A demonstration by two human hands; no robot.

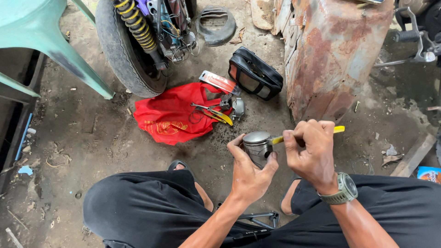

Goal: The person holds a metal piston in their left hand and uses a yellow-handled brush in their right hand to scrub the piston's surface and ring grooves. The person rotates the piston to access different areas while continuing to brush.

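Legs: the person is squatting in black trousers (147,206), knees spreading to either side of the hands, one sandalled foot (180,165) peeking out between them.
Tool on floor: a dark metal tool (259,218) is lying on the ground between the feet, just under the left forearm.
Left hand: the left hand (248,177) is wrapping its fingers and thumb around a piston (257,146), gripping it from below and holding it above the ground, crown facing up and slightly away.
Right hand: the right hand (310,151) is closing into a fist around a yellow-handled tool (337,130), whose tip is pressing against the piston's upper edge; a green watch (343,189) is sitting on that wrist.
Piston: it is hanging mid-air in front of the knees, grey and shiny on top, darker down the skirt.
Floor: the dirty concrete floor (92,133) is carrying black grit just beyond the piston.
Red bag: a red plastic bag (172,115) is lying flat ahead, with pliers (216,114) and small metal parts (235,106) resting on its right edge.
Pouch: a black pouch (255,73) is sitting beyond the bag, near a rusty metal panel (330,50).
Wheel: a tyre (124,50) with a yellow shock spring (135,23) is standing at the far left, beside a green plastic chair (41,41).
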